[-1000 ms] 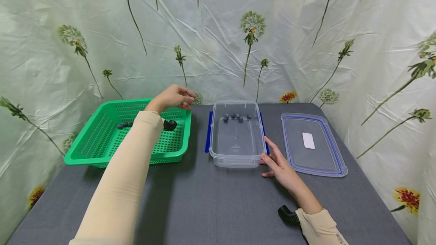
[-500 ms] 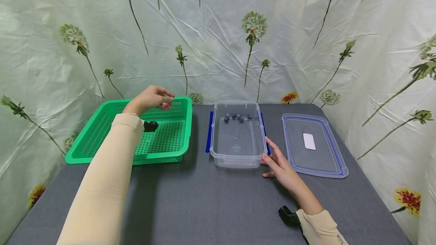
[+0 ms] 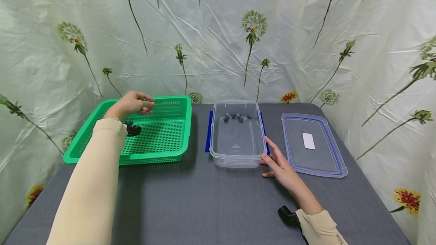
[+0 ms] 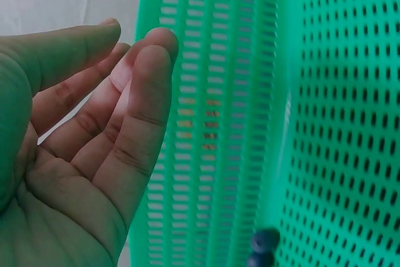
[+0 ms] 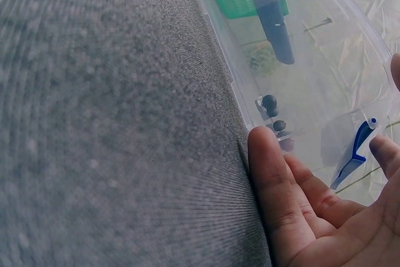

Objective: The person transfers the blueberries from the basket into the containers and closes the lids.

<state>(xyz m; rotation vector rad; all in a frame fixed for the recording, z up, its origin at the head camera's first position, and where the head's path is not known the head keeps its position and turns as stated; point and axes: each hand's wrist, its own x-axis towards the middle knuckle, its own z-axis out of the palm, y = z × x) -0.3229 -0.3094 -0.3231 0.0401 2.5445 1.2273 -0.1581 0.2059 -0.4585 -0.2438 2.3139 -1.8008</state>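
My left hand point(image 3: 131, 105) hovers over the green plastic basket point(image 3: 185, 135), its fingers loosely bent and nothing between them. In the left wrist view, a couple of blueberries point(image 4: 265, 240) lie by the basket's wall, below the hand and apart from it. My right hand point(image 3: 281, 167) rests against the near right corner of the clear plastic food container point(image 3: 235, 139), thumb at the rim and fingers mostly straight along the side. Several blueberries point(image 3: 240, 119) sit toward the container's far end. The right wrist view also shows that hand point(image 5: 312, 211) beside the clear wall.
The container's lid point(image 3: 296, 150), clear with a blue seal and a white label, lies on the grey tablecloth point(image 3: 204, 203) at the right. Blue clips point(image 3: 209, 133) hang at the container's sides. A flowered curtain point(image 3: 211, 41) stands behind the table.
My left hand has moved left over the basket, from near its right rim toward its left part. The right hand and the container have stayed in place.
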